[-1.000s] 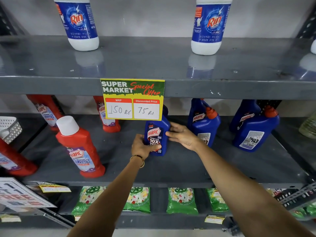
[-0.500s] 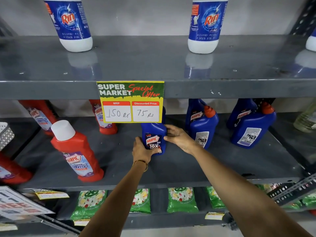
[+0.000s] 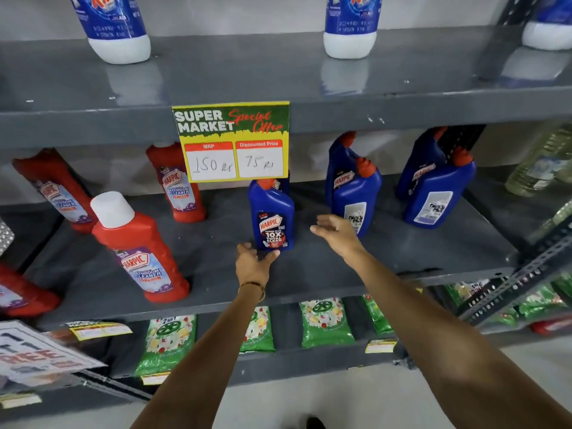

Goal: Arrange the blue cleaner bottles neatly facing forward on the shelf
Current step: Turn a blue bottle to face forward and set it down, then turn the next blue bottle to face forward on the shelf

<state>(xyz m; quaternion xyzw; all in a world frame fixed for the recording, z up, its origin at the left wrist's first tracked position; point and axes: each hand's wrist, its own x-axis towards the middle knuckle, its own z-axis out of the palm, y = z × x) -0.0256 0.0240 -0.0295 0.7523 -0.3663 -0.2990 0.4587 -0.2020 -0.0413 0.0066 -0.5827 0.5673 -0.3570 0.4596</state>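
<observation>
A blue Harpic bottle (image 3: 271, 215) stands upright on the grey middle shelf (image 3: 309, 274), its front label toward me. My left hand (image 3: 252, 263) touches its base at the lower left, fingers loosely spread. My right hand (image 3: 335, 233) hovers open to the bottle's right, apart from it. Two more blue bottles stand further right: one (image 3: 356, 193) showing its white back label, with another behind it, and one (image 3: 436, 193) also back label out, with another behind.
Red Harpic bathroom cleaner bottles (image 3: 139, 249) stand on the shelf's left half. A yellow price sign (image 3: 232, 140) hangs from the upper shelf edge, covering the blue bottle's cap. White-and-blue bottles (image 3: 114, 29) stand above; green packets (image 3: 325, 323) lie below.
Both hands gripped the front blue bottle before. Now my right hand has let go and moved right, and my left hand has slipped down to the bottle's base.
</observation>
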